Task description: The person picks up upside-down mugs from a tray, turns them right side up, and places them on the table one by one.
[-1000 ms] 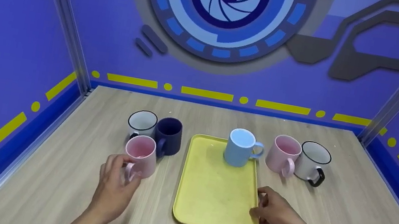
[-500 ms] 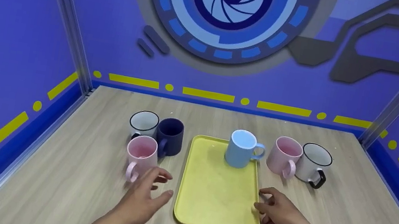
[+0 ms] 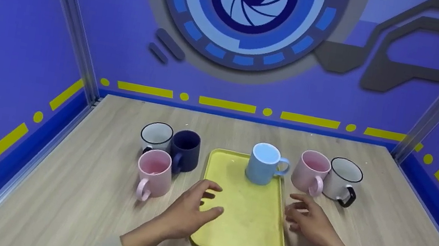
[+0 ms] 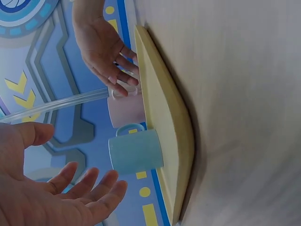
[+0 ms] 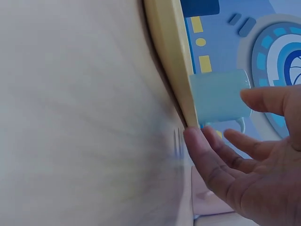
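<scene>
A yellow tray (image 3: 239,232) lies on the table with a light blue mug (image 3: 262,165) upright at its far right corner, handle pointing right. My left hand (image 3: 190,213) is over the tray's left edge, fingers spread and thumb apart, holding nothing. In the left wrist view that hand (image 4: 61,188) faces the blue mug (image 4: 136,151) from a distance. Beside the tray's right edge is my right hand (image 3: 311,223), fingers loosely bent with nothing in them. The right wrist view has its fingertips (image 5: 195,139) right at the tray's rim (image 5: 176,61).
Left of the tray stand a pink mug (image 3: 154,176), a dark blue mug (image 3: 187,153) and a white black-rimmed mug (image 3: 155,139), close together. To the right are another pink mug (image 3: 309,172) and another white mug (image 3: 340,181). Blue-purple walls enclose the wooden table (image 3: 72,188).
My left hand has let go of the left pink mug's handle and moved right, over the tray's edge. My right hand has loosened from the tray's right rim and shifted slightly forward.
</scene>
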{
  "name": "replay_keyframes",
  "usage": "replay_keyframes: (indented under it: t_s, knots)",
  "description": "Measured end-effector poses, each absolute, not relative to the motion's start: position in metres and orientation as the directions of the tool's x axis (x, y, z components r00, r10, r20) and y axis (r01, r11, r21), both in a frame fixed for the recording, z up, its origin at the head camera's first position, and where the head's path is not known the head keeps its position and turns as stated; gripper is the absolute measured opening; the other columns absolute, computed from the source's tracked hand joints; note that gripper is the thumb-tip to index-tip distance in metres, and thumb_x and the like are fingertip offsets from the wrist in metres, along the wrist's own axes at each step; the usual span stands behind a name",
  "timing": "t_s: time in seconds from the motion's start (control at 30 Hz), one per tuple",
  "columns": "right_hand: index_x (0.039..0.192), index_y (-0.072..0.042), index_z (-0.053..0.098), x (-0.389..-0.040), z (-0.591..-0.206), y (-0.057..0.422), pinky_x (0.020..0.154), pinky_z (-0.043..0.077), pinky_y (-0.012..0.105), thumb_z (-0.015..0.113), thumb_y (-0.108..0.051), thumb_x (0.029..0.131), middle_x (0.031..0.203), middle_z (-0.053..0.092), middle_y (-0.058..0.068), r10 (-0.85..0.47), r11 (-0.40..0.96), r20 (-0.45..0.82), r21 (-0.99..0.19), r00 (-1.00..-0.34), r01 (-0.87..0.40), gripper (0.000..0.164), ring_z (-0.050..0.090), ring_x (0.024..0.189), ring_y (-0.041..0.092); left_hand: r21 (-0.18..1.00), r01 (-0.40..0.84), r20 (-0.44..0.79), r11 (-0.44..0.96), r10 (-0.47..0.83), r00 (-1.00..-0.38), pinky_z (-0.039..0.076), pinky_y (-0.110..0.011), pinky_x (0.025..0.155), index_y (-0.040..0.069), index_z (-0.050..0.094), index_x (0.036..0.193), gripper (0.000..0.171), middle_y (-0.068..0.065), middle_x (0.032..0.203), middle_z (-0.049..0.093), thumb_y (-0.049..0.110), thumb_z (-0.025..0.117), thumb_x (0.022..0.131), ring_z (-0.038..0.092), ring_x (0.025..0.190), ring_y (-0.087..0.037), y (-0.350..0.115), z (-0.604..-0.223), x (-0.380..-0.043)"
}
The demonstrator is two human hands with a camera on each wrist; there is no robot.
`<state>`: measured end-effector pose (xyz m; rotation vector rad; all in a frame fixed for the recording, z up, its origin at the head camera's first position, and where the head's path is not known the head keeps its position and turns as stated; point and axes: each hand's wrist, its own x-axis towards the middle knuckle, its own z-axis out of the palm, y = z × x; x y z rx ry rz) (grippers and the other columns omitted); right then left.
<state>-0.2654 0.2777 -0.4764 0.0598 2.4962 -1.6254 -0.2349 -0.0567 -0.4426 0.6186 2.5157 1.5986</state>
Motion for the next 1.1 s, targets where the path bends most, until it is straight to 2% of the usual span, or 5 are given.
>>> replay_keyframes:
  t_s: [0.37, 0.5, 0.67, 0.87, 1.1]
  knots:
    - [0.157, 0.003, 0.031, -0.289, -0.469, 0.265, 0.096, 0.060, 0.038, 0.054, -0.015, 0.107, 0.149, 0.047, 0.030, -0.031, 0.342, -0.077, -0.938, -0.997, 0.062, 0.058, 0.060, 0.127, 0.034, 0.898, 0.166, 0.000, 0.406, 0.379, -0.925, 0.049, -0.053, 0.109, 0.011, 0.049, 0.142, 0.055, -0.012, 0.150, 0.049, 0.034, 0.071, 0.097, 0.053, 0.137, -0.036, -0.023, -0.440, -0.282]
    - [0.161, 0.003, 0.023, -0.300, -0.467, 0.263, 0.099, 0.057, 0.039, 0.054, -0.016, 0.107, 0.157, 0.039, 0.030, -0.048, 0.328, -0.074, -0.943, -0.996, 0.055, 0.065, 0.050, 0.139, 0.040, 0.902, 0.119, -0.048, 0.416, 0.369, -0.928, 0.048, -0.052, 0.111, 0.009, 0.044, 0.149, 0.064, -0.013, 0.154, 0.045, 0.036, 0.072, 0.097, 0.049, 0.140, -0.037, -0.011, -0.439, -0.299]
    - [0.163, 0.001, 0.014, -0.313, -0.465, 0.261, 0.109, 0.051, 0.049, 0.052, -0.015, 0.106, 0.165, 0.027, 0.028, -0.059, 0.367, -0.075, -0.929, -0.995, 0.048, 0.071, 0.032, 0.152, 0.046, 0.899, 0.049, -0.110, 0.434, 0.334, -0.936, 0.045, -0.052, 0.114, 0.008, 0.040, 0.154, 0.074, -0.013, 0.159, 0.041, 0.037, 0.074, 0.095, 0.046, 0.144, -0.036, 0.004, -0.437, -0.319]
    - [0.164, 0.000, 0.008, -0.324, -0.464, 0.261, 0.118, 0.041, 0.058, 0.051, -0.014, 0.106, 0.168, 0.015, 0.031, -0.076, 0.413, -0.082, -0.910, -0.994, 0.044, 0.075, 0.019, 0.156, 0.050, 0.891, 0.000, -0.152, 0.454, 0.298, -0.942, 0.037, -0.054, 0.121, 0.008, 0.034, 0.159, 0.082, -0.014, 0.163, 0.038, 0.034, 0.077, 0.094, 0.038, 0.151, -0.035, 0.020, -0.440, -0.342]
    - [0.164, 0.001, 0.006, -0.336, -0.467, 0.256, 0.122, 0.033, 0.058, 0.051, -0.016, 0.106, 0.169, 0.012, 0.030, -0.081, 0.446, -0.083, -0.894, -0.993, 0.038, 0.076, 0.023, 0.154, 0.051, 0.876, -0.026, -0.164, 0.481, 0.246, -0.955, 0.034, -0.051, 0.124, 0.009, 0.032, 0.160, 0.085, -0.014, 0.164, 0.038, 0.032, 0.079, 0.092, 0.036, 0.153, -0.033, 0.035, -0.446, -0.362]
